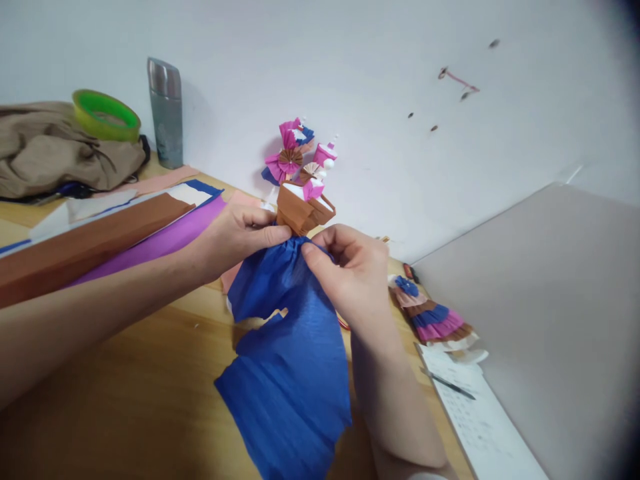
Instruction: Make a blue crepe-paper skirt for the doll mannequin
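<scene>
A long sheet of blue crepe paper hangs in loose folds over the wooden table, its upper edge gathered into pleats. My left hand pinches the gathered edge from the left, thumb on top. From the right, my right hand grips the same edge between thumb and curled fingers. Directly above both thumbs is a brown paper piece, folded like a cup, touching the blue pleats. Behind it rises a decoration of pink, brown and blue paper fans, close to the wall. What lies under the blue paper is hidden.
Brown and purple paper sheets lie at left. Behind them are a grey bottle, green tape roll and tan cloth. At right are a ruffled paper piece, written sheet and pen.
</scene>
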`<state>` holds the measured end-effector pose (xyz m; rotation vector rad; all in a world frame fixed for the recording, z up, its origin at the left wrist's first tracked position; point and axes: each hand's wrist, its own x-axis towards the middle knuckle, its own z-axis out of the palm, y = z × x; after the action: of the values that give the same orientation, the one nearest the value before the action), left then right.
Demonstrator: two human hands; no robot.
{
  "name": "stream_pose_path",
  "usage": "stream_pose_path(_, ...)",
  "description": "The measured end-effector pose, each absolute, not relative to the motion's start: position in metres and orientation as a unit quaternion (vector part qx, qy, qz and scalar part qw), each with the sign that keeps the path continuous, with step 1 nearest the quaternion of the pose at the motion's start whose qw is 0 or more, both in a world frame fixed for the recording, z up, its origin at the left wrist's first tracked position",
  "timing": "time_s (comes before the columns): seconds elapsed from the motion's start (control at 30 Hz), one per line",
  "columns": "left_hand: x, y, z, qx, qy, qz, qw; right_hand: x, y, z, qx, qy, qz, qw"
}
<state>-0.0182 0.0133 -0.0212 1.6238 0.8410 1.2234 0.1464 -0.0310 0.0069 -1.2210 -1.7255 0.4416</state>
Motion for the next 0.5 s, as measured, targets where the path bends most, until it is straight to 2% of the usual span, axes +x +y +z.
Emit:
stream_pose_path(0.17,-0.0160,0.0152,-0.0235,0.654,0.345,0.490,0.461,0.1421,-0.0319,0.0076,-0.494,-0.676,0.243,0.491)
stream_pose_path(0.5,-0.0159,0.0181,-0.0272,0.650,0.349,0.497,0.456,0.1436,-0.0346,0.0090,-0.501,-0.684,0.219,0.482)
